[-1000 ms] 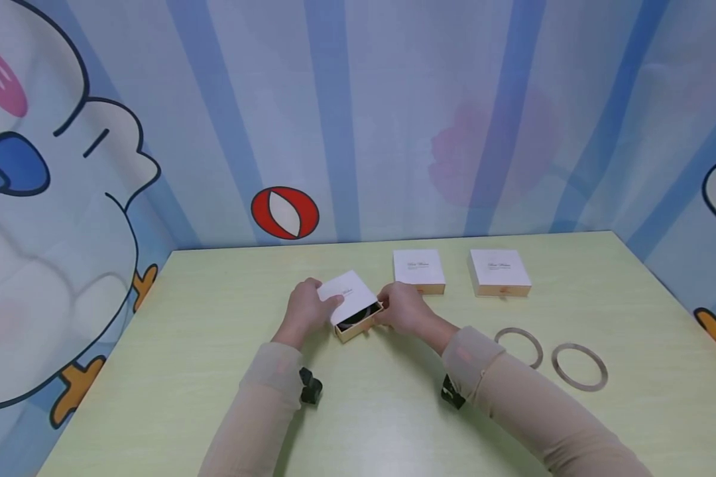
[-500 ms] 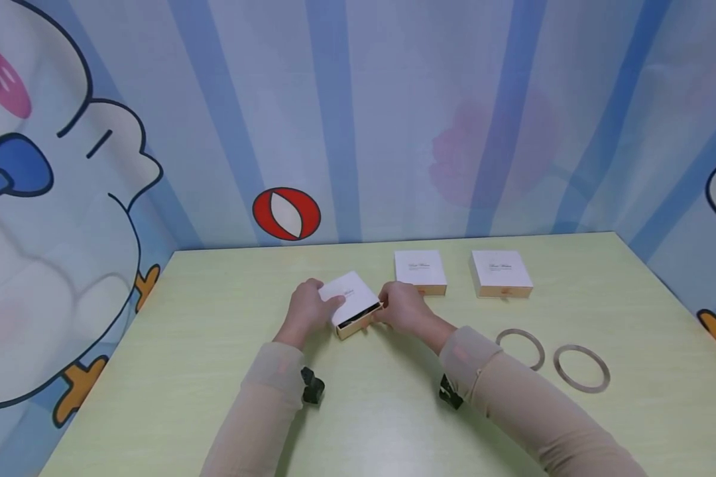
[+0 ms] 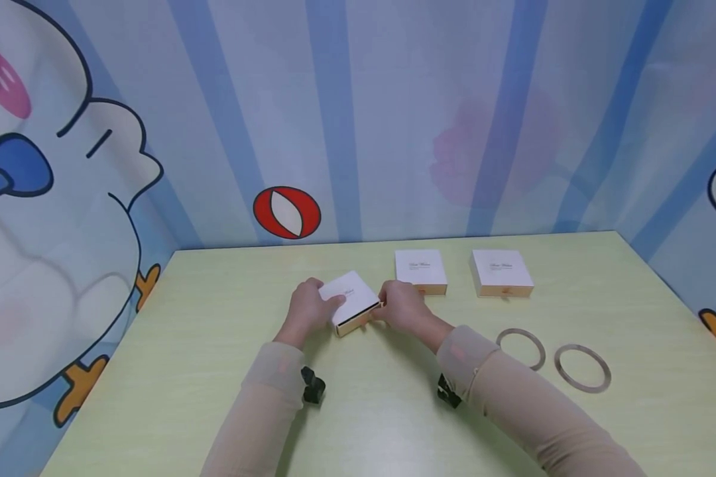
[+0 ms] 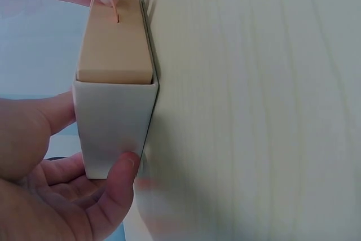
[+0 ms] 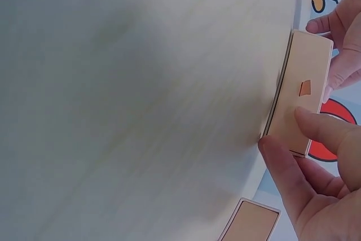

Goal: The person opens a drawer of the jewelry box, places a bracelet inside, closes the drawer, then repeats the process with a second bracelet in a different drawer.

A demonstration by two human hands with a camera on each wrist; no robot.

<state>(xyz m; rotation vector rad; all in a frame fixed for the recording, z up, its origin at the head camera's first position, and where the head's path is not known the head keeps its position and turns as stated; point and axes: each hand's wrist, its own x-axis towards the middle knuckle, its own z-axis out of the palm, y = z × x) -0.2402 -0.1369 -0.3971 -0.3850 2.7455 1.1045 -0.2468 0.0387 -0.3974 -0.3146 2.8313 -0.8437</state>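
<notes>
So the left grip [image 3: 310, 306] is holding a small white box [image 3: 352, 288], thumb resting on the printed top and fingers bracing the far side. The right grip [image 3: 407, 309] is pinching the opposite end, its thumb pressing on the tan drawer front [image 5: 309, 57] and a fingertip touching the edge. That box is sitting right between the two grips, turned at an angle on the tabletop [image 3: 370, 411], with a thin dark slit showing above the drawer front. A little orange tab [image 5: 305, 88] is poking out just beside the right thumb.

Just past the right grip, a second box [image 3: 420, 266] is sitting, one corner hiding behind that hand. Further right, a third box [image 3: 500, 268] is sitting pretty much in line with it. Well to the right of the right grip and nearer the person, two greyish rings are lying flat: the inner ring [image 3: 516, 330] is partly disappearing behind the right sleeve [image 3: 531, 407], while the outer ring [image 3: 573, 346] is showing whole. Way behind both grips, a blue striped backdrop [image 3: 388, 132] is covering the wall.
</notes>
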